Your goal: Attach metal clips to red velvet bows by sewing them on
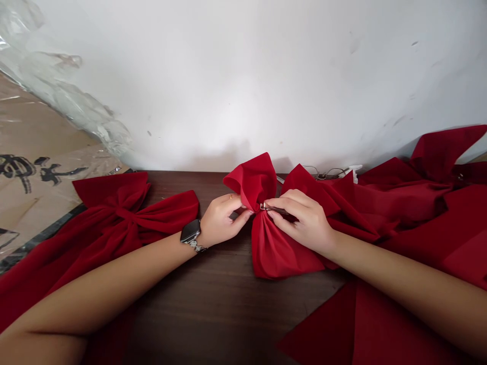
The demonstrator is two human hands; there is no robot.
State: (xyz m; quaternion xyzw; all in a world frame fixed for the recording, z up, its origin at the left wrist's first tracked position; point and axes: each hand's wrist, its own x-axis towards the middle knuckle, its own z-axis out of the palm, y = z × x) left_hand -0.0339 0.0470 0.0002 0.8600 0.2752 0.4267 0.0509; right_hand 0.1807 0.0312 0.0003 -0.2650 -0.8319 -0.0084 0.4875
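left hand point(224, 219) curled, fingertips pinching the gathered middle of a red fabric bow point(272, 243), with a smartwatch point(190, 231) on a metal link band at the wrist. right hand point(300, 220) closed around a slim metal clip point(274, 209), thumb and fingers pressing it against the bow's gathered centre. bow flat on a dark wooden tabletop point(213, 299), between both forearms, close to a white wall point(228, 86). a second red bow point(110, 218) off to the left, over the table edge and a sheet of printed cardboard point(34, 203); heaped red fabric point(418, 213) just right, touching the bow; crumpled clear plastic point(64, 96) against the wall at far left.
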